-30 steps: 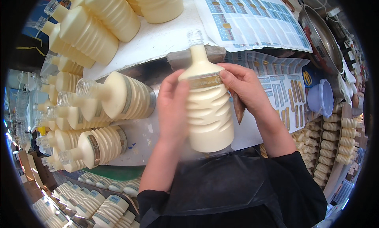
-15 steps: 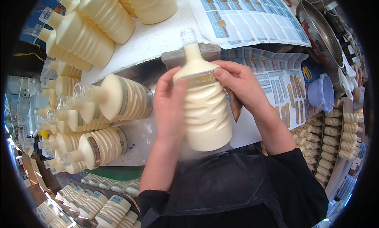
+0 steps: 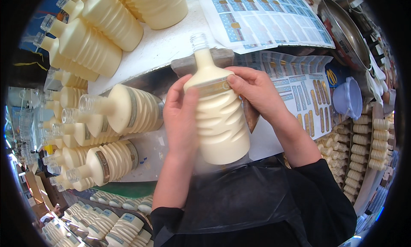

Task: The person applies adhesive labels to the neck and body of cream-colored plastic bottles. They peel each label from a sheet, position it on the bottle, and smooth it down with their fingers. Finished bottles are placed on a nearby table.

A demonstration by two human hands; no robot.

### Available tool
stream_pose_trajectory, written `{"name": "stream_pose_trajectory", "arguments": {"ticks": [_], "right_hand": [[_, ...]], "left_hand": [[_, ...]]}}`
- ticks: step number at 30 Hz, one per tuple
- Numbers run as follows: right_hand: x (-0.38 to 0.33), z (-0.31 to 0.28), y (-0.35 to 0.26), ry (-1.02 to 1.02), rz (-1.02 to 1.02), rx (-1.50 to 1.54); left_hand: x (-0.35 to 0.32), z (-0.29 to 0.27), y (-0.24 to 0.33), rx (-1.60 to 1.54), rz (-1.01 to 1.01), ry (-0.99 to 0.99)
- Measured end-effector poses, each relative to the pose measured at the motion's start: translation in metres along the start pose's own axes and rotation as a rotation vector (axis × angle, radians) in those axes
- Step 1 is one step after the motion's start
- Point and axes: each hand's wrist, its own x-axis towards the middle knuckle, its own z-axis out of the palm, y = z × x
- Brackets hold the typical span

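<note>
A cream-coloured bottle (image 3: 222,131) with a clear threaded neck and wavy ridges stands in front of me, neck pointing away. A gold-and-grey label strip (image 3: 213,87) lies across its shoulder. My left hand (image 3: 182,108) grips the bottle's left side, its thumb near the strip's left end. On the other side my right hand (image 3: 252,90) is closed on the shoulder, the thumb pressing the strip's right end. Behind the bottle is a grey padded block (image 3: 184,66), partly hidden. A brown pointed piece (image 3: 250,115) shows under my right hand.
Labelled cream bottles (image 3: 128,109) lie in a stack at the left; plain ones (image 3: 92,48) stand farther back. Label sheets (image 3: 274,22) cover the far right, with gold strips on a nearer sheet (image 3: 299,97). A lilac bucket (image 3: 347,99) and a metal pan (image 3: 346,31) stand rightmost.
The whole view has shifted slightly, so the bottle and both hands appear a little farther left. Both hands keep their hold, and the thumbs remain at the label strip.
</note>
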Motion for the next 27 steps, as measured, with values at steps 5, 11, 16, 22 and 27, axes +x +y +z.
{"name": "stream_pose_trajectory", "arguments": {"ticks": [5,11,16,22,27], "right_hand": [[0.002,-0.034,-0.011,0.026,0.054,0.144],[-0.011,0.024,-0.046,0.196,-0.412,-0.309],[-0.022,0.033,-0.025,0.248,-0.578,-0.661],[-0.014,0.003,0.026,0.319,-0.349,-0.223],[-0.010,-0.010,0.013,0.383,-0.461,-0.367]], "left_hand": [[0.001,0.005,0.009,0.070,-0.003,-0.017],[0.006,0.009,0.013,0.366,0.009,-0.087],[0.002,0.012,0.014,0.483,0.043,-0.102],[0.007,0.005,0.005,0.234,-0.013,-0.087],[0.003,0.009,0.008,0.207,-0.028,-0.022]]}}
